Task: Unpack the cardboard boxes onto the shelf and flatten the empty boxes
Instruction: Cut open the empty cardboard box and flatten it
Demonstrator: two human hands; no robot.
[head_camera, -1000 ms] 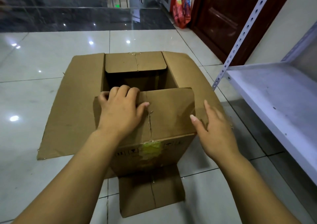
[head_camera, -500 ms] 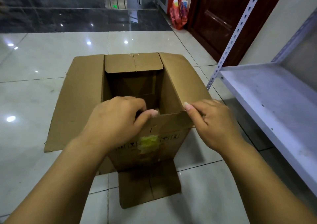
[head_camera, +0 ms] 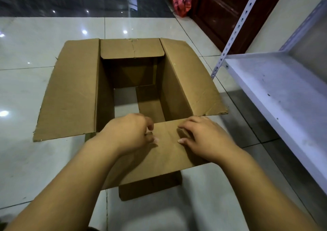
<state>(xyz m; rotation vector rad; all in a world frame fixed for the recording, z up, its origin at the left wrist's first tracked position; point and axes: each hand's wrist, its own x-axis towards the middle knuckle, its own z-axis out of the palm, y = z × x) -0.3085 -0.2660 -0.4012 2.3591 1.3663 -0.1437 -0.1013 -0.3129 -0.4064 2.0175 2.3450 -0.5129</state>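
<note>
Both hands, left [head_camera: 127, 133] and right [head_camera: 200, 137], pinch near flap [head_camera: 164, 153] of empty box [head_camera: 106, 93], folding it outward for flattening.

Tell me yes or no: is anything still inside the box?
No, the cardboard box holds nothing; bare floor tile shows through its open bottom.
</note>
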